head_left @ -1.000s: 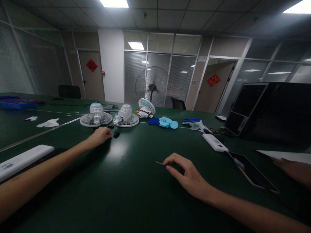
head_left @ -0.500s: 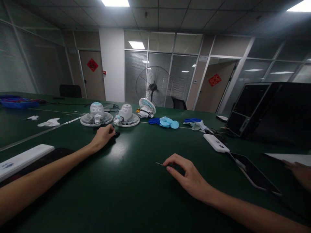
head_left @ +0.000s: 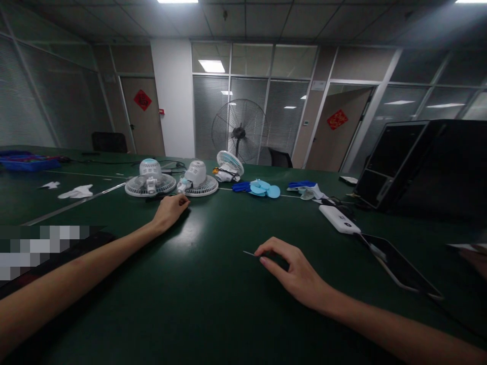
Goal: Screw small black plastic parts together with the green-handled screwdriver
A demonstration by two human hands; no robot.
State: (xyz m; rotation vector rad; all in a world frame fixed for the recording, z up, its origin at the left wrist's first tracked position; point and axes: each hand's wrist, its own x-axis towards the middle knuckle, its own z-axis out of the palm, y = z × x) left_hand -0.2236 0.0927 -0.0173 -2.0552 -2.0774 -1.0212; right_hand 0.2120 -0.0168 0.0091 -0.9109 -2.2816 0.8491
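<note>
My right hand (head_left: 291, 268) is over the green table (head_left: 213, 304), right of centre, with thumb and index finger pinched on a thin metal rod (head_left: 249, 253) that points left. My left hand (head_left: 172, 210) is further forward on the left, its fingers curled together; whatever they hold, if anything, is hidden. Just beyond it, two small white fans (head_left: 151, 183) (head_left: 198, 182) lie with their grilles down. A third white fan (head_left: 228, 167) is tilted behind them. Light-blue fan blades (head_left: 264, 188) lie beside a blue glove (head_left: 241, 187).
A white power bank (head_left: 338, 219) is cabled to a dark tablet (head_left: 401, 268) on the right. Behind them stands a black computer case (head_left: 429, 167). Another person's hand (head_left: 475, 258) shows at the right edge. A blue tray (head_left: 30, 163) and white scraps (head_left: 76, 192) are at left.
My left hand has shifted slightly right, and the small black item by its fingers no longer shows. My right hand stays nearly still with the rod. The other person's hand has moved toward the right edge.
</note>
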